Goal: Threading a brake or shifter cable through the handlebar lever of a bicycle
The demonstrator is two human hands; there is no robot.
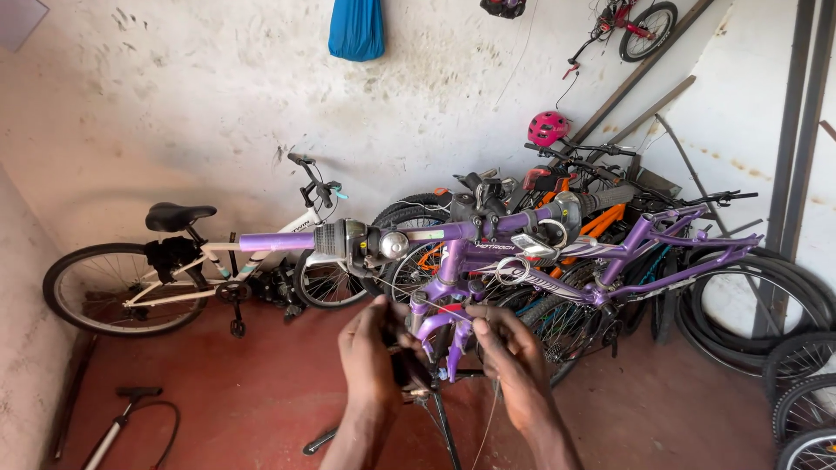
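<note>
both hands, left hand (pixel 373 352) and right hand (pixel 508 352), pinched a thin steel cable (pixel 485 428) taut below the purple metal bicycle frame (pixel 522 252), each grip pressed together.

Bright, even daylight; soft shadows; edges bowed, perhaps slightly soft.

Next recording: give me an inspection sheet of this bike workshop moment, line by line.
Surface: red floor, worn and scuffed; no bench seen.
Job's things: purple bicycle frame raised on a stand, no wheels on it; a thin cable hangs below it.
Clutter: floor pump lying at lower left; loose tyres stacked at right.
Hands: left hand and right hand both at the purple fork; what the fingers grip is unclear.
Cables: thin cable runs down past the right hand.
Surroundings: white bicycle by the stained wall; pink helmet; blue bag hanging.
</note>
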